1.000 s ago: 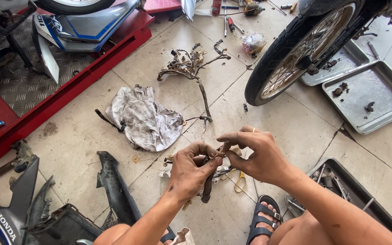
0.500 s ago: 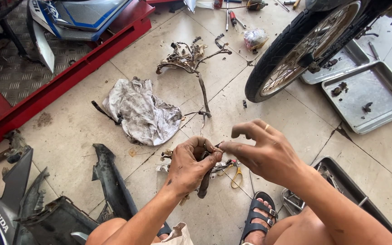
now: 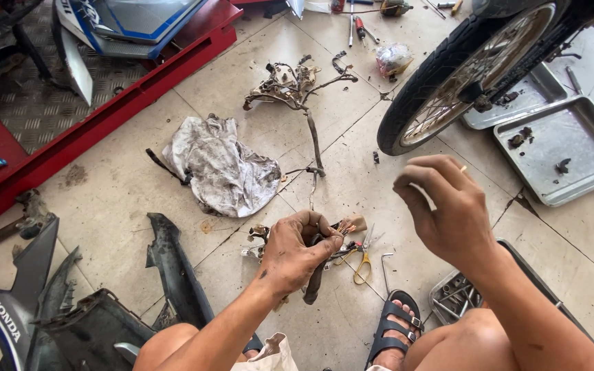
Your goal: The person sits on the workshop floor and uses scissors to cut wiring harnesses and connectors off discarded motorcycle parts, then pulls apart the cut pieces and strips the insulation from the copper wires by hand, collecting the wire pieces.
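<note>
Left hand point(image 3: 297, 251) grips wire bundle point(image 3: 335, 230); right hand point(image 3: 445, 206) raised, apart.

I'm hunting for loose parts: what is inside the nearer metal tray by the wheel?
The metal tray holds a few small dark bits, scattered over a mostly bare bottom. They are too small to identify. Nothing covers it.

Bare arms; grimy left hand point(image 3: 295, 249); black sandal point(image 3: 394, 331).

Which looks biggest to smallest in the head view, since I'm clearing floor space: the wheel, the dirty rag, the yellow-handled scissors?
1. Wheel, though it is partly cut off by the frame.
2. Dirty rag, clearly smaller in the picture.
3. Yellow-handled scissors, by far the smallest, lying beside the left hand.
</note>
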